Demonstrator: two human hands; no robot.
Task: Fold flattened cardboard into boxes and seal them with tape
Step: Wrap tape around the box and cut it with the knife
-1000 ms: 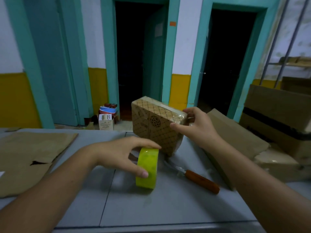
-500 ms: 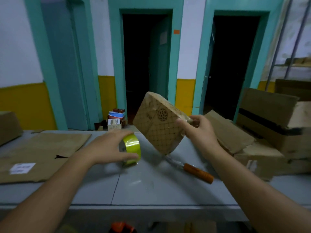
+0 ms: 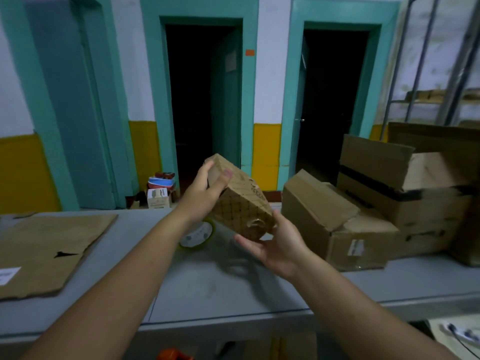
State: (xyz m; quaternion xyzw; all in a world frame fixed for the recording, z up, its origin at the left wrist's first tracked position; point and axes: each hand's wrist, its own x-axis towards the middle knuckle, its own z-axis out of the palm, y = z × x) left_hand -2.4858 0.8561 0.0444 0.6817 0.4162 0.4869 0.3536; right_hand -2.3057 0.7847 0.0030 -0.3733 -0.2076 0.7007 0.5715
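A small brown patterned cardboard box point(image 3: 241, 203) is held tilted in the air above the grey table point(image 3: 220, 289). My left hand point(image 3: 201, 194) grips its upper end, thumb on the top face and fingers round the far edge. Under the lower end lies my right hand point(image 3: 279, 245), palm up, fingers stretched beneath the box and the thumb against its side. A yellow-green tape roll point(image 3: 197, 236) lies flat on the table just below the box, partly hidden by my left wrist. Flattened brown cardboard point(image 3: 46, 250) lies on the table at the left.
Worn cardboard boxes are stacked on the table's right side: a low one point(image 3: 327, 219) and bigger ones point(image 3: 405, 185) behind it. A metal shelf rack point(image 3: 426, 74) stands at the far right. Two dark doorways lie beyond the table. An orange object point(image 3: 172, 355) shows below the table's front edge.
My left hand let go of the tape roll, which now lies flat, and took the box's upper end. My right hand shifted under the lower end. The box tilted further.
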